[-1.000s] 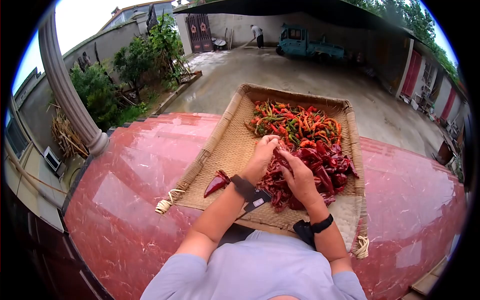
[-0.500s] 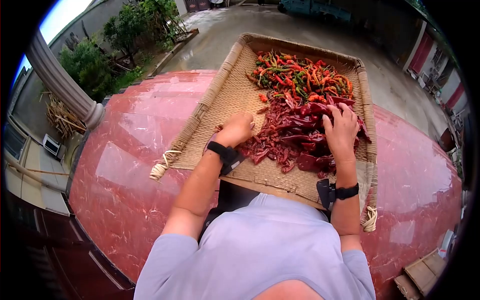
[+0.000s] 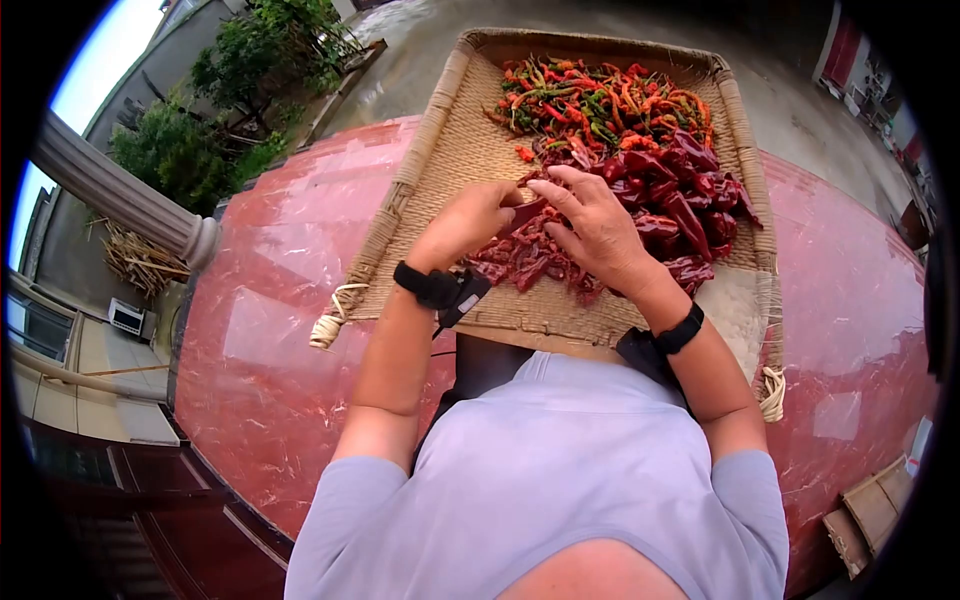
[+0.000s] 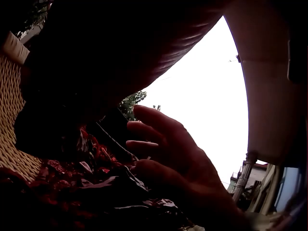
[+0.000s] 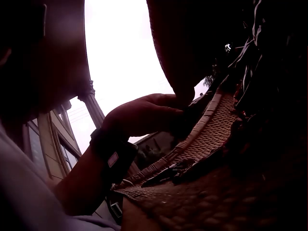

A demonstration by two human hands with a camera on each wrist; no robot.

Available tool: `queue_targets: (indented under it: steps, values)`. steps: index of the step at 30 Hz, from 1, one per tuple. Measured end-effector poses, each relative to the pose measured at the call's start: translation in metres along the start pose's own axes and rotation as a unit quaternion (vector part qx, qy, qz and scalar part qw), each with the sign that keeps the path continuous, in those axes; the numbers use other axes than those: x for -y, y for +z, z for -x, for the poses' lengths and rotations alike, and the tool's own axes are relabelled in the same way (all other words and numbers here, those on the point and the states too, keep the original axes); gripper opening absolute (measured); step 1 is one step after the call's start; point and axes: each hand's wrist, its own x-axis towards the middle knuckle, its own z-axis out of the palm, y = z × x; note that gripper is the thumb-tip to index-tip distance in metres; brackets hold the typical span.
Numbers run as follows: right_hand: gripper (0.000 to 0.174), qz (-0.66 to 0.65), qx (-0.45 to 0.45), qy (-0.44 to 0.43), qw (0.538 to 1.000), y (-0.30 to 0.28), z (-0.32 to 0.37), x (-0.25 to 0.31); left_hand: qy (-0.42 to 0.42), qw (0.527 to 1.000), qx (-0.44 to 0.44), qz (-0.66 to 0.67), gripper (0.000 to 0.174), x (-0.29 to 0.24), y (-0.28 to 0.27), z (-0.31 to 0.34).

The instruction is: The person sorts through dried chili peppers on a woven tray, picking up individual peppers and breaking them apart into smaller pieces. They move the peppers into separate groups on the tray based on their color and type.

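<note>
Over the woven tray, my left hand holds a dark red pepper between thumb and fingers. My right hand is close on its right, fingers parted and slightly bent; whether a fingertip touches the pepper cannot be told. Below both hands lie shrivelled red pieces. Larger glossy dark red peppers are heaped at the right. In the left wrist view the right hand has its thumb apart from its fingers. The left hand appears dim in the right wrist view.
Small red, orange and green peppers fill the tray's far part. Around the tray is a red polished floor. A fluted column and bundled sticks are at the left, flattened cardboard at the lower right.
Both hands have come together over the tray's middle, the left from the tray's left part, the right from the glossy peppers. The left now holds a pepper. The head view has tilted down.
</note>
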Motion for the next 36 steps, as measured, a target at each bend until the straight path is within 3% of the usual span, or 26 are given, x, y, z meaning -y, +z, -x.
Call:
queue_targets:
  steps: [1, 2, 3, 4, 7, 11, 13, 16, 22, 25, 28, 31, 36]
  values:
    - [0.054, 0.004, -0.006, -0.010, 1.000, 0.005, 0.002, -0.003, 0.028, 1.000, 0.003, 0.011, 0.017, -0.009, -0.003, 0.005]
    - [0.042, -0.027, -0.061, -0.024, 0.997, 0.009, 0.001, -0.003, 0.056, 0.998, 0.007, 0.021, 0.018, -0.019, -0.006, 0.010]
    - [0.038, -0.035, -0.059, -0.015, 0.998, 0.011, 0.003, -0.003, 0.085, 0.996, 0.012, 0.032, 0.019, -0.025, -0.007, 0.014]
    - [0.034, -0.042, -0.058, -0.005, 0.997, 0.010, 0.005, -0.003, 0.066, 0.997, 0.031, 0.040, 0.022, -0.024, -0.012, 0.015]
    - [0.018, -0.006, -0.130, 0.001, 0.991, -0.002, 0.002, -0.003, 0.014, 0.996, -0.073, 0.052, 0.027, -0.021, -0.022, 0.030]
    - [0.018, 0.105, -0.214, 0.026, 0.971, -0.020, 0.001, -0.022, -0.051, 0.976, -0.083, -0.195, 0.040, 0.036, -0.032, 0.042]
    - [0.018, 0.107, -0.242, 0.038, 0.964, -0.025, 0.003, -0.030, -0.081, 0.964, -0.039, -0.250, 0.053, 0.038, -0.029, 0.051]
    - [0.018, 0.034, -0.209, 0.086, 0.974, -0.019, 0.010, -0.026, -0.101, 0.958, -0.019, -0.268, 0.063, 0.062, -0.017, 0.052]
    - [0.016, 0.023, -0.171, 0.050, 0.984, -0.009, 0.013, -0.024, -0.113, 0.966, 0.022, -0.229, 0.046, 0.061, -0.017, 0.032]
    - [0.018, 0.014, -0.157, 0.049, 0.986, -0.010, 0.015, -0.020, -0.065, 0.985, 0.026, -0.158, 0.036, 0.068, -0.020, 0.019]
    - [0.016, 0.002, -0.170, 0.040, 0.985, -0.010, 0.013, -0.018, -0.050, 0.986, -0.045, -0.149, 0.035, 0.052, -0.018, 0.019]
    - [0.014, -0.006, -0.168, 0.030, 0.985, -0.008, 0.014, -0.015, 0.034, 0.989, -0.071, -0.122, 0.041, 0.038, -0.014, 0.011]
    - [0.014, -0.004, -0.157, 0.030, 0.987, -0.006, 0.015, -0.017, 0.037, 0.997, -0.052, -0.047, 0.049, 0.021, -0.002, -0.007]
